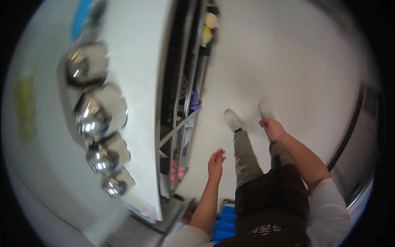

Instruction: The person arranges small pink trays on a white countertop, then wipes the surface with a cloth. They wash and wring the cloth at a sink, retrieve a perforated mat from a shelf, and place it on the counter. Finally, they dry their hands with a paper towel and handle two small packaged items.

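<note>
My left hand [216,163] hangs over the pale floor, between the white counter's shelving and my left leg. Its fingers are loosely bent and slightly apart, with nothing seen in them. My right hand [273,129] is in front of my right leg, just below the shoe in the picture. Those fingers are loosely curled and appear to hold nothing; the palm is hidden. To my left, several shiny metal bowls [100,115] stand in a row on the white countertop [142,92]. Both hands are apart from the counter and the bowls.
Under the counter, a metal-framed rack [177,123] holds mixed items, including a purple thing [194,100] and yellow ones [208,31]. A blue object [81,18] lies at the counter's far end. Blue containers [224,223] stand behind my left arm. A dark-edged unit [355,173] borders the right.
</note>
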`<state>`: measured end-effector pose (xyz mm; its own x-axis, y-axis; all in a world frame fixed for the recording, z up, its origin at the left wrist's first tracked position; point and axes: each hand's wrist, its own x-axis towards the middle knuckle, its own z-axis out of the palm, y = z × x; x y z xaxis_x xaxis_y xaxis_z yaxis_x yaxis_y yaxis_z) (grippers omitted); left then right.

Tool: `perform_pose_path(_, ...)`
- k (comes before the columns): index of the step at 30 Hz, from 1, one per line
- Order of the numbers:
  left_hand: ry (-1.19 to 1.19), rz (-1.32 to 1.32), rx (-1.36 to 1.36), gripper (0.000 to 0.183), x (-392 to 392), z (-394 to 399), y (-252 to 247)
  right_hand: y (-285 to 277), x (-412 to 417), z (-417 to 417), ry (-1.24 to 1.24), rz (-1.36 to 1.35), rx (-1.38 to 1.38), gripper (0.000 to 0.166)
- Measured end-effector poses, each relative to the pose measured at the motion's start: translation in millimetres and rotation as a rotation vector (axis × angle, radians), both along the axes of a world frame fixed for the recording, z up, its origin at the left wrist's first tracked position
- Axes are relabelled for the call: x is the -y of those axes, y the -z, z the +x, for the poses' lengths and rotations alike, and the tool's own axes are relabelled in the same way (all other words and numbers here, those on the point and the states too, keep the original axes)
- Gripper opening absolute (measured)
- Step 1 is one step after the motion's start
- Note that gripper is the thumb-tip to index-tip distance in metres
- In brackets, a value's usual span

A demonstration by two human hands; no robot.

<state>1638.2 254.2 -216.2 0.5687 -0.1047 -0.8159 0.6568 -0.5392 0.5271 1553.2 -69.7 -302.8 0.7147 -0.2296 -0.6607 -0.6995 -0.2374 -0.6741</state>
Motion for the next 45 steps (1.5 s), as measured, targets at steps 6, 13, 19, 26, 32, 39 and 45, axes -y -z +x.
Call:
perform_pose_path(6, -0.126, -0.004, 0.175, 0.037, 47.2, 147.3, 8.7, 43.4, -105.0, 13.4, 0.32, 0.313, -0.059, 0.018)
perform_pose_path(13, 0.026, 0.273, 0.723, 0.039, 15.2, 227.5, 39.2, 108.2, -204.2, 31.2, 0.416, 0.458, 0.0, 0.021)
perform_pose_path(19, 0.158, 0.48, 0.875, 0.063, 34.8, 308.0, 76.4, 131.5, -197.0, 54.3, 0.381, 0.414, -0.01, 0.023)
perform_pose_path(26, 0.681, 0.624, 0.957, 0.084, 38.8, 294.7, 108.6, 128.6, -174.8, 83.4, 0.296, 0.284, 0.032, 0.023)
perform_pose_path(32, 0.554, 0.596, 0.894, 0.088, 54.3, 276.5, 119.6, 89.6, -146.4, 151.7, 0.317, 0.302, 0.271, 0.027)
perform_pose_path(39, 0.536, 0.517, 0.858, 0.075, 32.6, 280.7, 107.4, 19.7, -71.0, 328.4, 0.514, 0.047, 0.871, 0.046)
perform_pose_path(45, 0.537, 0.606, 0.855, 0.078, 32.4, 284.0, 105.8, 2.1, -12.6, 454.4, 0.156, -0.344, 0.531, 0.059)
